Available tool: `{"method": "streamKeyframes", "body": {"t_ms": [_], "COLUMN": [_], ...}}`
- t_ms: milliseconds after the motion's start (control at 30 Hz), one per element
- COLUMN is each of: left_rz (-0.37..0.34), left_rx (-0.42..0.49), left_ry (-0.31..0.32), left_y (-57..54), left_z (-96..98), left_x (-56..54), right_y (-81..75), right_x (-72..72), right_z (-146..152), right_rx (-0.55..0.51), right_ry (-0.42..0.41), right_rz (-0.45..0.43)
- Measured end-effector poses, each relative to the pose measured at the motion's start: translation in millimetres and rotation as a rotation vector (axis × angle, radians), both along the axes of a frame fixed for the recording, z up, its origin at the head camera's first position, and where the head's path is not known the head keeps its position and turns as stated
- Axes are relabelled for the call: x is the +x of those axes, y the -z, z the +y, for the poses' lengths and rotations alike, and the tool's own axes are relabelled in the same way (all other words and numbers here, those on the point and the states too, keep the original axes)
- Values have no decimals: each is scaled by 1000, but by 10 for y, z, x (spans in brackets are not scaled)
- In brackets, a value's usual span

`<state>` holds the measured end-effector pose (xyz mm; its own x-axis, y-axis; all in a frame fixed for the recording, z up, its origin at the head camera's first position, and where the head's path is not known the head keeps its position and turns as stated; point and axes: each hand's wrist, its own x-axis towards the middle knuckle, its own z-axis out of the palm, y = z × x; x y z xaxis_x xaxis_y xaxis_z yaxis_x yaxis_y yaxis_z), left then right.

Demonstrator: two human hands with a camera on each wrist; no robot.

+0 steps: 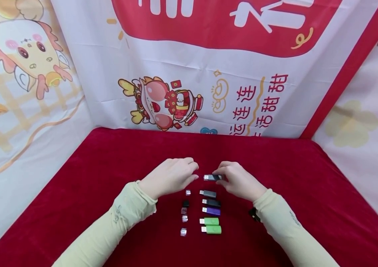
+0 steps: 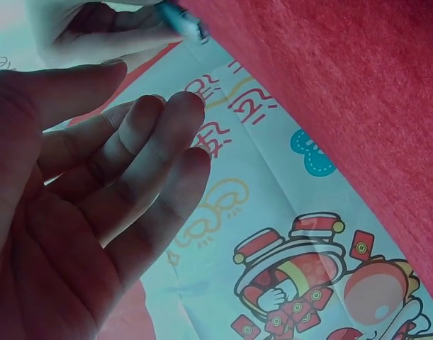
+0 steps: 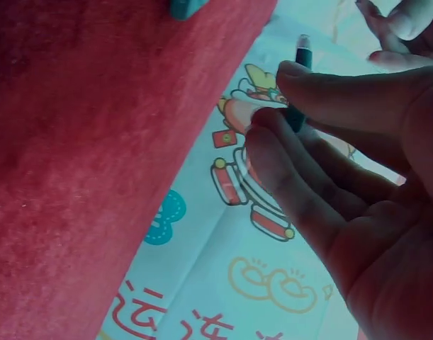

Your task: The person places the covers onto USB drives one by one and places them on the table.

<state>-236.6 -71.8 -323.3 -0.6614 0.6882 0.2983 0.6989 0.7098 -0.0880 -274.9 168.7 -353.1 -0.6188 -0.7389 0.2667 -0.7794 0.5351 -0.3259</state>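
My right hand pinches a dark USB stick between thumb and fingers, its pale plug end towards the left. In the right wrist view that stick stands upright in the grip; whether its tip wears a clear cap I cannot tell. My left hand hovers to the left of it, holding nothing, its fingers loosely bent and thumb apart. Nearer me lie a grey USB stick, a black one, a purple one and two green ones, their plugs pointing left.
Left of the sticks runs a column of small caps: several clear ones, such as a clear cap, and a black cap. Red cloth covers the table. A printed white curtain hangs behind it.
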Motion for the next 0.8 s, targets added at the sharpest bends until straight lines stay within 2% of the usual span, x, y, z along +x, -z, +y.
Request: {"method": "streamKeyframes", "body": {"t_ms": [200,800], "left_rz": [-13,-66], "left_rx": [15,-24], "left_ry": [15,-13], "left_y": [16,39], "left_z": [1,26], "left_x": [8,-16], "right_y": [106,330], "right_x": [-36,-80], "right_z": [15,-95], "right_rx": [114,116], "right_ry": [11,25], "right_rz": [-20,40]}}
